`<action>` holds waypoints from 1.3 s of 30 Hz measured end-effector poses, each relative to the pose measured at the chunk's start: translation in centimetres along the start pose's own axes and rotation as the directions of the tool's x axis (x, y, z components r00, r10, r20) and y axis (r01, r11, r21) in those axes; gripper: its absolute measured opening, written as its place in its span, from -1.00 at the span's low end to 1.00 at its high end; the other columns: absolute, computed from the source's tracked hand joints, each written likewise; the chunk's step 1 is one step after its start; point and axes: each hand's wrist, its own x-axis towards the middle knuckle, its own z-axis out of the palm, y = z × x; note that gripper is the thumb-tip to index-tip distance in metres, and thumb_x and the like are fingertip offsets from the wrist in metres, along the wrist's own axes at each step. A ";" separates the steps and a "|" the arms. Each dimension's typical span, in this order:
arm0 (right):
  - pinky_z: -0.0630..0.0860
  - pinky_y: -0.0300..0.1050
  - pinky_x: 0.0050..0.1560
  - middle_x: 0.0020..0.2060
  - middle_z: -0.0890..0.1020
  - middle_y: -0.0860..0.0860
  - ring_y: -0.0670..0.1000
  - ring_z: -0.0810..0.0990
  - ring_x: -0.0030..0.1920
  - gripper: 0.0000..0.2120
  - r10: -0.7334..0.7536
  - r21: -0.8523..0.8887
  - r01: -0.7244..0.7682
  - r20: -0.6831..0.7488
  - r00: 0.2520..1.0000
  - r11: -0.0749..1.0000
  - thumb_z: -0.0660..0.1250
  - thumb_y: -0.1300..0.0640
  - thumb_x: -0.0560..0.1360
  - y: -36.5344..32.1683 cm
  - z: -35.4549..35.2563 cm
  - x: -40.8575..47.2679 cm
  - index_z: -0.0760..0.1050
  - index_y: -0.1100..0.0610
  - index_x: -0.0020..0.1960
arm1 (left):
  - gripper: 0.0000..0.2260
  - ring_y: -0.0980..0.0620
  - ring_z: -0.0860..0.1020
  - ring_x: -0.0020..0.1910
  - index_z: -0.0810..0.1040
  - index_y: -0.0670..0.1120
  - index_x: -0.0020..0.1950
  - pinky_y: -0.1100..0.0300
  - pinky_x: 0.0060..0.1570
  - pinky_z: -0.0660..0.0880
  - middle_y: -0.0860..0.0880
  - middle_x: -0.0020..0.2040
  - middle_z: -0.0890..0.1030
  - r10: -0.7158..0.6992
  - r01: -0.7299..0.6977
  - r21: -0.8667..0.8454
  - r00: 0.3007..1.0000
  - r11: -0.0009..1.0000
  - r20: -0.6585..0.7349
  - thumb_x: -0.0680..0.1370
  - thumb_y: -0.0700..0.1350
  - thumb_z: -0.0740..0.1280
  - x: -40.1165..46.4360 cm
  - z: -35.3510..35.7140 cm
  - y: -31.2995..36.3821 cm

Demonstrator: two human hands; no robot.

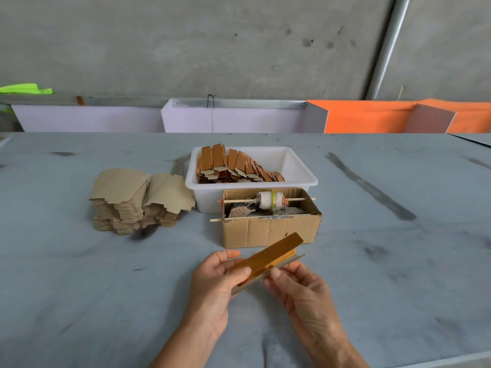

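Head view: both hands hold one gold strip (268, 254) above the table (106, 288). The left hand (215, 277) grips the strip's near left end, with the thumb pressed flat on the gold face and the fingers curled round behind it. The right hand (297, 285) pinches the strip's lower edge about halfway along, thumb on top and fingers beneath, where a grey underside shows below the gold. The strip slants up and away from the left thumb toward the right. Its rounded far end stands free of both hands, and in the picture it overlaps the front of the box (271, 229).

The box, made of brown cardboard and open on top, sits just beyond the grip. A thin stick (300, 199) runs across its opening and carries a white spool (268, 200) with a yellow-green band. A second stick lies along the box's front rim. What lies in the bottom of the box is too dark to tell.

A white tub (305, 179) stands behind the box and touches it. In the tub's left half is a pile (233, 166) of similar gold-brown strips, leaning in rows.

Left of the grip and further off, beside the tub, stands a stack of tan blanks (138, 200), fanned and uneven, its right edge close to the tub wall.
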 end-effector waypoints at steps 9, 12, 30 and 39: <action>0.56 -0.23 -0.44 -0.34 0.64 0.18 -0.02 0.60 -0.41 -0.83 0.024 -0.197 -0.043 -0.099 0.995 0.980 0.46 0.24 0.23 0.1 0.6 0.0 0.58 0.28 -0.21 | -0.81 0.05 0.60 -0.43 0.59 -0.18 -0.16 0.21 -0.49 0.51 -0.08 -0.37 0.65 0.050 -0.076 0.278 0.994 0.958 0.100 0.35 -0.44 0.44 -0.2 -0.1 0.3; 0.47 -0.25 -0.52 -0.38 0.62 0.13 -0.06 0.54 -0.45 -0.87 0.004 -0.265 -0.037 -0.125 0.992 0.964 0.47 0.21 0.26 0.1 0.9 0.2 0.57 0.23 -0.25 | -0.84 0.06 0.60 -0.43 0.60 -0.19 -0.18 0.23 -0.47 0.51 -0.08 -0.37 0.64 0.053 -0.088 0.318 0.992 0.944 0.117 0.36 -0.42 0.45 -0.2 0.0 0.5; 0.38 -0.28 -0.50 -0.48 0.57 -0.03 -0.13 0.52 -0.47 -0.79 0.067 -0.177 -0.119 -0.277 0.958 0.977 0.43 0.21 0.42 -0.6 1.3 0.5 0.45 0.10 -0.33 | -0.82 0.07 0.48 -0.51 0.54 -0.20 -0.17 0.26 -0.49 0.49 -0.04 -0.46 0.55 0.000 0.001 0.005 0.999 1.000 -0.041 0.37 -0.45 0.40 0.4 0.4 -0.1; 0.40 -0.29 -0.56 -0.44 0.60 0.03 -0.10 0.55 -0.48 -0.89 0.123 -0.039 -0.141 -0.295 0.947 0.989 0.42 0.28 0.41 -0.4 2.3 0.4 0.55 0.15 -0.26 | -0.90 0.08 0.55 -0.47 0.56 -0.22 -0.22 0.28 -0.50 0.50 -0.08 -0.41 0.60 -0.141 0.131 -0.205 0.989 0.970 -0.038 0.38 -0.38 0.42 0.1 2.5 -0.9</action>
